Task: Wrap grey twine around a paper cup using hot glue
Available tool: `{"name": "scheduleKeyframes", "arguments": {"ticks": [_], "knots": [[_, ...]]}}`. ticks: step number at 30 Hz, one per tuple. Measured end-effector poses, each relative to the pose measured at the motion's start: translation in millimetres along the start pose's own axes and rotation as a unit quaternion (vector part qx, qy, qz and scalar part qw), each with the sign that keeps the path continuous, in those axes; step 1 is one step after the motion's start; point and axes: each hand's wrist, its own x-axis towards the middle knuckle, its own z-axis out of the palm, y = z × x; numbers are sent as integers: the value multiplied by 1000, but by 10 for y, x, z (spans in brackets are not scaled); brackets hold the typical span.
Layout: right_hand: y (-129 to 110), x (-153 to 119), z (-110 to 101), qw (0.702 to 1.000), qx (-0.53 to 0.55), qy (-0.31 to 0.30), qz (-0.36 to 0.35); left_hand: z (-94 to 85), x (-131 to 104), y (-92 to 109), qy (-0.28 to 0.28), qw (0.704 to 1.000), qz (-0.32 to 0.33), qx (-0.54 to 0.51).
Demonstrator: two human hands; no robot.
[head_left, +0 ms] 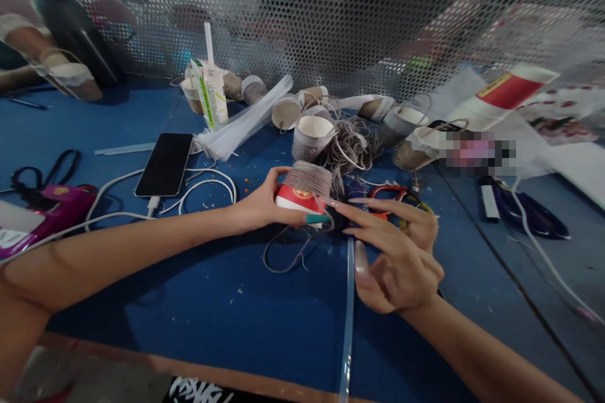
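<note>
A small red and white paper cup [300,199] lies tilted above the blue table, with grey cord wound in rows around its upper part. My left hand [271,204] is wrapped round this cup, its thumb with a green nail along the near side. Just right of the cup, my right hand [397,245] has its fingers spread, the tip of one finger close to the cup's side; whether it touches cannot be told. A loop of grey cord [283,267] hangs down onto the table below the cup. A glue stick [348,321] lies upright in view beside my right hand.
Behind the cup are a wrapped cup [312,133], tangled grey cord [352,145] and several clear sticks [248,116]. A phone [164,165] with a white cable lies left, near a purple glue gun [59,211]. Scissors [390,192] lie right. A perforated metal screen [302,19] stands behind.
</note>
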Motion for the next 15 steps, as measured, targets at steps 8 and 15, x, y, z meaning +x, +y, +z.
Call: {"name": "scheduleKeyframes", "arguments": {"ticks": [8, 15], "knots": [[2, 30, -7, 999, -19, -29, 8, 14, -31, 22, -6, 999, 14, 42], [-1, 19, -16, 999, -7, -38, 5, 7, 0, -71, -6, 998, 38, 47]]}}
